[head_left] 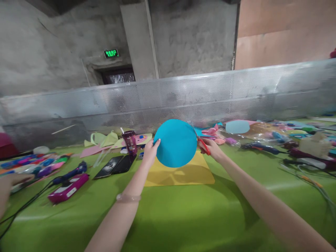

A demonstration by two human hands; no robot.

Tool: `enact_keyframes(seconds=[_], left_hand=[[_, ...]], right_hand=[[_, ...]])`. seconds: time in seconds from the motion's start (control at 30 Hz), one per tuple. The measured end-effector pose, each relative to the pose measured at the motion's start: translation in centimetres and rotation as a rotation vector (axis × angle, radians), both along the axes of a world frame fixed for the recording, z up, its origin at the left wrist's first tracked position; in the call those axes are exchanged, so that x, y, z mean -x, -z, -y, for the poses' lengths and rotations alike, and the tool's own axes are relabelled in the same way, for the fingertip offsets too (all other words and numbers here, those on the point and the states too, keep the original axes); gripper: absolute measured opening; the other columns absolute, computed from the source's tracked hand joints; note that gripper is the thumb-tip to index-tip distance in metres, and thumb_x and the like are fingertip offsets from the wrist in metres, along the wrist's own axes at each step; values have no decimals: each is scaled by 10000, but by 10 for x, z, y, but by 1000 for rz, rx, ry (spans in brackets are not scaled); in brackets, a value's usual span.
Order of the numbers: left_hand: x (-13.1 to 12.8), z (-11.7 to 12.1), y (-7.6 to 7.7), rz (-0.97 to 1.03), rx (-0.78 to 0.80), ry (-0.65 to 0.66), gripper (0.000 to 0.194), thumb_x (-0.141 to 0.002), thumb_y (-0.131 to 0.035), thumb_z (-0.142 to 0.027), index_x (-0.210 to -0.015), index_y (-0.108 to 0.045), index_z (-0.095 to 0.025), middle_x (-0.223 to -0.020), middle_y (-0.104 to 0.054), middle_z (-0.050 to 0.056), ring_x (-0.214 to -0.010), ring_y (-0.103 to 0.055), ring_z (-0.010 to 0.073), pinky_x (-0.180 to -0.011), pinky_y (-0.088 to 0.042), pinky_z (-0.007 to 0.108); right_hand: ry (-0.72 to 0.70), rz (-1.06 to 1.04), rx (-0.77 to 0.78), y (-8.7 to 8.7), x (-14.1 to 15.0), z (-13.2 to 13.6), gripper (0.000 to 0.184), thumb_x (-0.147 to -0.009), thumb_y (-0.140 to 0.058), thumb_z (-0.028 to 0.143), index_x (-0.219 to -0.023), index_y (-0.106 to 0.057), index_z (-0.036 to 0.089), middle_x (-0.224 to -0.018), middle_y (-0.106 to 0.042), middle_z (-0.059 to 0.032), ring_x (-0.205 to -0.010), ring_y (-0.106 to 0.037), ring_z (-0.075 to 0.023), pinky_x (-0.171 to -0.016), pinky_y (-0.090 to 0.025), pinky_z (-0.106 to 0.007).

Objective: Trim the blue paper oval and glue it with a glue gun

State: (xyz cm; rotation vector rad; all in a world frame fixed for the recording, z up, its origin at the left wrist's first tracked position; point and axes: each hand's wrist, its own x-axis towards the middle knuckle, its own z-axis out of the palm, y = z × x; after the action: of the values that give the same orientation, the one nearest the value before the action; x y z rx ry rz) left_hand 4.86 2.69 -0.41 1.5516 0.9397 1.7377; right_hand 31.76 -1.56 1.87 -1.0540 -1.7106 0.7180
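A round blue sheet [175,144], paper or felt, is held up above the table. My left hand [151,152] pinches its left edge, thumb on the near face. On the other side, my right hand [211,148] is closed on red-handled scissors [204,146], whose blades lie along the disc's right edge and are mostly hidden. Whether the blades are apart I cannot tell. Below the disc, a yellow sheet [183,177] lies flat on the green table [189,213].
Left of my arm are two dark phones [115,167], a purple cup with a straw [129,141], a magenta box [68,189] and a corded glue gun [72,173]. Another person's hand [18,178] shows at far left. Another glue gun [262,147] and cables lie right. A perforated metal panel [170,98] stands behind.
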Motion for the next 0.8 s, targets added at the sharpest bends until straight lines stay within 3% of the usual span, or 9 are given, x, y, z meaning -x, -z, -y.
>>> enact_keyframes(seconds=[0.8], left_hand=[[0,-1,2,5,-18,-15,404,-720,-586,-459,-990,-622,-159,-1067,-643,111,-973,-582,274,-832,-437,385]], right_hand=[[-22,-45,29,-1,1,3,366,-690,-547,522,-737,-536,159,-541,-472,21,-477,-436,-95,-500,-394,-239]])
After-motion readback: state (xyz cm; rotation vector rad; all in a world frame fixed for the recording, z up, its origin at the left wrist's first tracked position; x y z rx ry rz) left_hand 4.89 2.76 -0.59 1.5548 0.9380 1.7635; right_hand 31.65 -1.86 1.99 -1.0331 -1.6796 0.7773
